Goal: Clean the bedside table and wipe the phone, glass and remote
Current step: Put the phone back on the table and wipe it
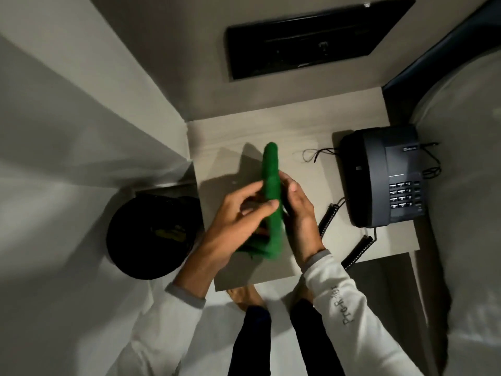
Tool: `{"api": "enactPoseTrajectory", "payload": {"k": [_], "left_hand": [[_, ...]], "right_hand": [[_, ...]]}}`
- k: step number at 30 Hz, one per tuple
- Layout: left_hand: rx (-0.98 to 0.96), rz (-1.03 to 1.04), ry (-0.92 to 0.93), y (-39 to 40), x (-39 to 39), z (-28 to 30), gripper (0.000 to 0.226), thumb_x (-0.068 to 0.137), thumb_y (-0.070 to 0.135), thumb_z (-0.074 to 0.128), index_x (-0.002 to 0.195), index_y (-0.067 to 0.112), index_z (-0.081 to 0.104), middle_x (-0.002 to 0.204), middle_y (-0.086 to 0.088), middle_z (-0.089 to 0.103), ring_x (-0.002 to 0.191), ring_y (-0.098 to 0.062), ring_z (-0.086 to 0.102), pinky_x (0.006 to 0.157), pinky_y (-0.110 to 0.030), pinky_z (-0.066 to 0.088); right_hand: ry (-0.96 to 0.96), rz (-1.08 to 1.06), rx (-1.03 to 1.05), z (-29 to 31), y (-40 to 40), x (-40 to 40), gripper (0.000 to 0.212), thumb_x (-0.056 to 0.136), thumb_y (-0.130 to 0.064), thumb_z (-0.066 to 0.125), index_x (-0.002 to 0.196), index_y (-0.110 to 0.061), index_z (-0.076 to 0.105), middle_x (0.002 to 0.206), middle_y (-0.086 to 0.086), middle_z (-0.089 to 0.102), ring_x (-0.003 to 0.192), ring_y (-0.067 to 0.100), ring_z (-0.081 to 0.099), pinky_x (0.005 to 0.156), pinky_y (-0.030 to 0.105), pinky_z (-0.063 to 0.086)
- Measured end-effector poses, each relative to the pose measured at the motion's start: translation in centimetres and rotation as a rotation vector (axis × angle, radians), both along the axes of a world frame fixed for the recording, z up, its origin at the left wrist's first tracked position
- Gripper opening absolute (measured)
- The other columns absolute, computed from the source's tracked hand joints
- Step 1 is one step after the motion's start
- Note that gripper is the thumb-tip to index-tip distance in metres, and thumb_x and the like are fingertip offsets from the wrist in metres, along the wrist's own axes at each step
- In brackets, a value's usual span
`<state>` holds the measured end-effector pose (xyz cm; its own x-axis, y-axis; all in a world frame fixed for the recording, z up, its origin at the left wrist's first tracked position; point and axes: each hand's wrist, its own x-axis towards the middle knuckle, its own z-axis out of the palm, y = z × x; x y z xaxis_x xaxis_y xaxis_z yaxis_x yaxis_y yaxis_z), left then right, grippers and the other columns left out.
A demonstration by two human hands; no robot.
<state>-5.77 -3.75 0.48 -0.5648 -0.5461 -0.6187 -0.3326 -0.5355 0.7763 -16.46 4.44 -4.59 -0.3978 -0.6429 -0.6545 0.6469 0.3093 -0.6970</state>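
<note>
**Green cloth wrapped round something over the bedside table**

Cloth [271, 196], green and soft, stands nearly upright between both hands above the middle of the bedside table [306, 131]. The left hand [238, 213] curls its fingers and thumb round the near side of it; the right hand [298, 204] presses in from the 3 o'clock side, fingers folded against the fabric. Both are closed on the cloth, and a long, narrow shape seems to sit inside it. It may be the remote, but I cannot tell, as the fabric hides it and the hands are blurred.

Off at 3 o'clock from the hands, well apart, sits the phone [382, 177], dark grey, with its coiled cord [329, 218] trailing toward the table's near edge. At 9 o'clock, below table level, is a black bin [146, 237]. No glass shows anywhere.

By my judgement the cloth is light and limp and will flop unless bunched, so it wants gripping in a wad at its lower half. Whatever is inside looks stiff and slim; pinched by its long edges it should hold firm, though smooth plastic could slide through fabric. The phone is bulkier, its handset loose on the cradle and its cord apt to snag; steady it by the base.
</note>
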Motion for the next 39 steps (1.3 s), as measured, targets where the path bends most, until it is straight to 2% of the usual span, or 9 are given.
{"api": "enactPoseTrajectory", "payload": {"k": [2, 4, 9, 13, 15, 17, 19, 21, 39], "left_hand": [[0.092, -0.088, 0.084, 1.0, -2.0, 2.4, 0.043, 0.1, 0.019, 0.059, 0.143, 0.015, 0.057, 0.124, -0.001, 0.069, 0.096, -0.016, 0.074, 0.07, -0.031, 0.064], [-0.084, -0.152, 0.106, 1.9, -3.0, 3.6, 0.043, 0.101, 0.03, 0.054, 0.141, 0.015, 0.059, 0.128, 0.0, 0.069, 0.105, -0.013, 0.073, 0.075, -0.031, 0.064], [-1.011, -0.142, -0.18, 1.8, -3.9, 1.2, 0.037, 0.105, 0.023, 0.047, 0.135, 0.01, 0.063, 0.129, -0.007, 0.067, 0.121, -0.017, 0.062, 0.105, -0.023, 0.045], [-1.326, -0.329, -0.474, 1.9, -6.0, -4.0, 0.049, 0.109, 0.035, 0.037, 0.151, 0.013, 0.046, 0.153, -0.02, 0.048, 0.138, -0.04, 0.05, 0.112, -0.051, 0.04], [-1.362, -0.461, -0.59, 1.9, -7.7, -6.6, 0.055, 0.109, 0.043, 0.027, 0.158, 0.018, 0.035, 0.163, -0.02, 0.035, 0.148, -0.039, 0.037, 0.117, -0.055, 0.034], [-1.364, -0.552, -0.647, 1.7, -9.6, -8.9, 0.059, 0.108, 0.047, 0.019, 0.16, 0.021, 0.028, 0.166, -0.02, 0.027, 0.154, -0.036, 0.027, 0.12, -0.06, 0.026], [-1.353, -0.629, -0.69, 1.7, -11.0, -11.4, 0.062, 0.106, 0.052, 0.016, 0.161, 0.023, 0.023, 0.168, -0.02, 0.022, 0.156, -0.035, 0.021, 0.12, -0.065, 0.021], [-1.344, -0.673, -0.711, 2.0, -11.8, -13.4, 0.066, 0.105, 0.057, 0.015, 0.162, 0.025, 0.018, 0.169, -0.02, 0.018, 0.157, -0.035, 0.017, 0.118, -0.071, 0.016], [-1.422, -0.657, -0.724, 2.6, -12.6, -14.7, 0.076, 0.098, 0.073, 0.023, 0.162, 0.036, 0.004, 0.17, -0.021, 0.005, 0.158, -0.036, 0.006, 0.115, -0.075, 0.009]], "right_hand": [[-0.396, -0.188, -0.05, 1.5, 1.0, -1.4, 0.063, 0.09, -0.058, 0.054, 0.125, -0.008, 0.069, 0.107, 0.013, 0.074, 0.101, 0.029, 0.07, 0.082, 0.037, 0.062], [-0.504, -0.312, -0.12, 2.5, 2.1, -2.0, 0.062, 0.095, -0.058, 0.039, 0.11, -0.012, 0.077, 0.105, 0.012, 0.077, 0.097, 0.025, 0.074, 0.08, 0.037, 0.063], [-0.407, -0.539, -0.025, 5.0, 6.0, -6.3, 0.065, 0.099, -0.06, 0.039, 0.069, -0.024, 0.084, 0.098, 0.008, 0.078, 0.071, 0.013, 0.078, 0.064, 0.033, 0.061], [-0.209, -0.67, -0.201, 8.1, 8.6, -10.7, 0.048, 0.096, -0.052, 0.047, 0.088, -0.022, 0.083, 0.105, 0.005, 0.079, 0.083, 0.016, 0.078, 0.071, 0.034, 0.064], [0.055, -0.616, -0.294, 9.6, 8.5, -12.7, 0.049, 0.103, -0.045, 0.038, 0.11, -0.016, 0.078, 0.112, 0.005, 0.077, 0.105, 0.018, 0.074, 0.093, 0.039, 0.061], [0.76, -0.246, -0.112, 8.6, 8.1, -14.6, 0.052, 0.103, -0.042, 0.042, 0.144, -0.012, 0.055, 0.147, 0.009, 0.058, 0.138, 0.021, 0.051, 0.12, 0.046, 0.037], [1.355, 0.265, 0.244, 4.7, 8.0, -15.7, 0.061, 0.1, -0.047, 0.044, 0.154, -0.019, 0.04, 0.162, 0.012, 0.038, 0.147, 0.027, 0.037, 0.121, 0.046, 0.03], [1.591, 0.564, 0.492, 1.6, 6.7, -15.3, 0.068, 0.096, -0.057, 0.046, 0.156, -0.028, 0.036, 0.165, 0.018, 0.028, 0.145, 0.038, 0.035, 0.109, 0.052, 0.035], [1.72, 0.507, 0.411, -5.6, 11.7, -13.0, 0.068, 0.096, -0.033, 0.06, 0.156, -0.019, 0.03, 0.163, 0.028, 0.021, 0.154, 0.041, 0.021, 0.121, 0.056, 0.03]]}}
